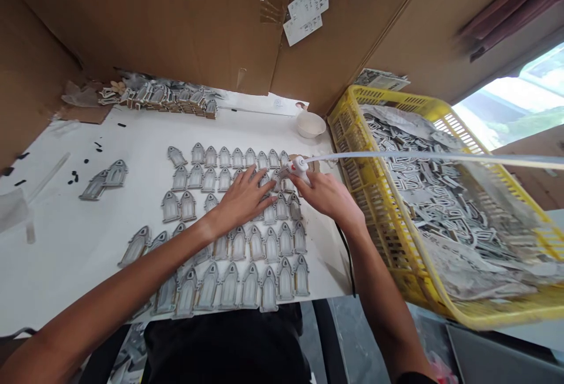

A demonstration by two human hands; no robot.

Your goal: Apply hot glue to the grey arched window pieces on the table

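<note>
My right hand is wrapped round a white hot glue gun. A long clear glue stick runs out of its back toward the right, and its nozzle points left over the rows. My left hand lies with fingers spread on the pieces just left of the nozzle. Several rows of small grey arched window-shaped pieces cover the table in front of me. Some of them are hidden under my left hand and forearm. Whether fresh glue is on the pieces is too small to tell.
A yellow plastic basket full of grey cut parts stands at the right. A small white bowl sits near the back, by the cardboard wall. Stacked grey pieces lie at the back left. Two arched pieces lie apart at left.
</note>
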